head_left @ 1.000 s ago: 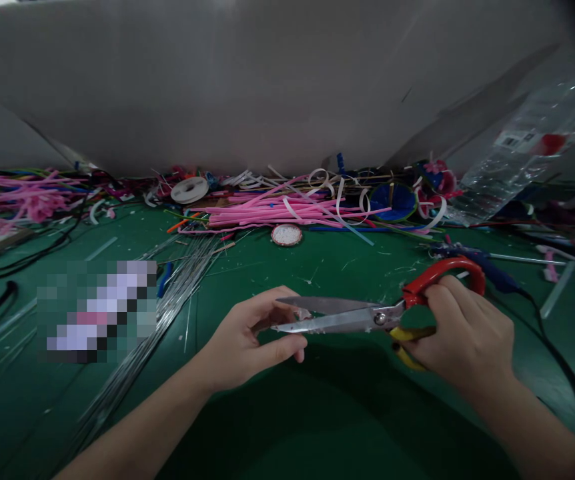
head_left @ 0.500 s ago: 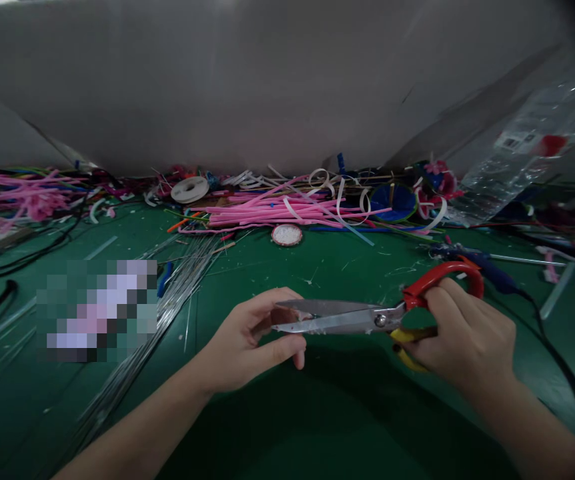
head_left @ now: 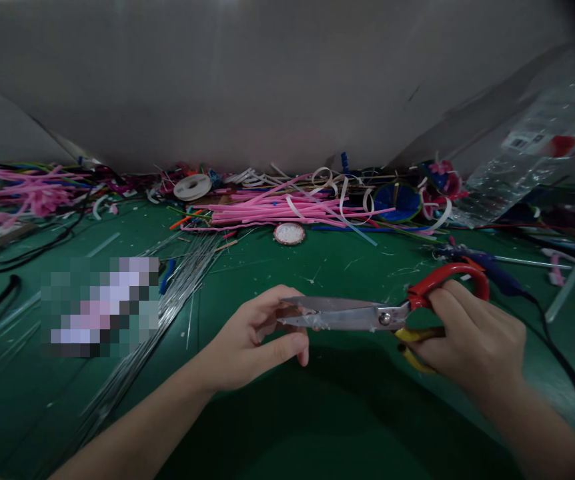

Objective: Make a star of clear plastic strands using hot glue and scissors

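Nearest, the two hands face each other over the green worktop (head_left: pixel 257 427). The scissors (head_left: pixel 355 313) span the gap between them, long axis running nearly straight left to right, handles to the right, points to the left. The right hand (head_left: pixel 472 333) is closed around the red and yellow handles. The left hand (head_left: pixel 247 343) is at the other end: its thumb stands apart from its curled fingers, and the blade tips reach into that opening. So from the left hand the scissors lie to the right, and from the right hand their blades extend leftward. The blades are slightly parted, with a clear scrap along them; whether the left fingers behind them pinch anything, I cannot tell.

Beyond the left forearm lies a bundle of wires (head_left: pixel 172 303), slanting away, with a pixelated item (head_left: pixel 105 303) beside it. Just past the right hand is a blue tool (head_left: pixel 500 273) on a black cord.

Farther off sit a small white disc (head_left: pixel 289 233), pink stems (head_left: pixel 277 212), a white spool (head_left: pixel 192 187) and a clear plastic pack (head_left: pixel 522 160), before the grey wall (head_left: pixel 267 87).
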Action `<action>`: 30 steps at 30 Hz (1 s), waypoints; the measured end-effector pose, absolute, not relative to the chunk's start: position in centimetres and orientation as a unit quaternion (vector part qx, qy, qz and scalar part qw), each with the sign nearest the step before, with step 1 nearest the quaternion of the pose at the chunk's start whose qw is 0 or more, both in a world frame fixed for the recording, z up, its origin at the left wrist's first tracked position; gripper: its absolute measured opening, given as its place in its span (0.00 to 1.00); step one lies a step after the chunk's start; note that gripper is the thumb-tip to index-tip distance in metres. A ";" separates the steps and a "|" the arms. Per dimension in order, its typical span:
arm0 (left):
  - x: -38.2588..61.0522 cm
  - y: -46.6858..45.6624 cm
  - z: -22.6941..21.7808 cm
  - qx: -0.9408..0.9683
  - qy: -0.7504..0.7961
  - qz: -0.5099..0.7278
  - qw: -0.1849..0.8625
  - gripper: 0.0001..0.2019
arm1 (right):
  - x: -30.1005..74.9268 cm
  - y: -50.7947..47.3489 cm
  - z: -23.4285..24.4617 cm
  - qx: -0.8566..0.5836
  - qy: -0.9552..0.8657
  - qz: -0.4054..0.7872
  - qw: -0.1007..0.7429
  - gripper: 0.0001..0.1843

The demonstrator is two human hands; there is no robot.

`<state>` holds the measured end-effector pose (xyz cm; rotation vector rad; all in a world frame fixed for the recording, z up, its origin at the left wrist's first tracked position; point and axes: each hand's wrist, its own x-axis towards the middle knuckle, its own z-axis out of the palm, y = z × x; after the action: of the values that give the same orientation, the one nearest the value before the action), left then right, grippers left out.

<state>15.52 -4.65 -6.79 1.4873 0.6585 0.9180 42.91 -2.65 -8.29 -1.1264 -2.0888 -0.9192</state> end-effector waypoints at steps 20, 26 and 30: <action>15.5 -4.7 -7.1 0.635 0.276 0.412 0.593 0.07 | 43.0 -2.4 -8.4 -0.507 -0.771 -0.258 0.288 0.08; 15.5 -4.6 -7.2 0.647 0.271 0.432 0.568 0.08 | 42.3 -2.0 -8.1 -0.577 -0.764 -0.112 0.266 0.19; 15.4 -4.5 -7.3 0.655 0.280 0.443 0.544 0.07 | 42.0 -2.0 -7.9 -0.562 -0.788 -0.065 0.242 0.25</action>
<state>15.43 -4.47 -7.34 1.5553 0.6650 1.0518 42.00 -2.00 -7.91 -1.5367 -2.1554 -0.1787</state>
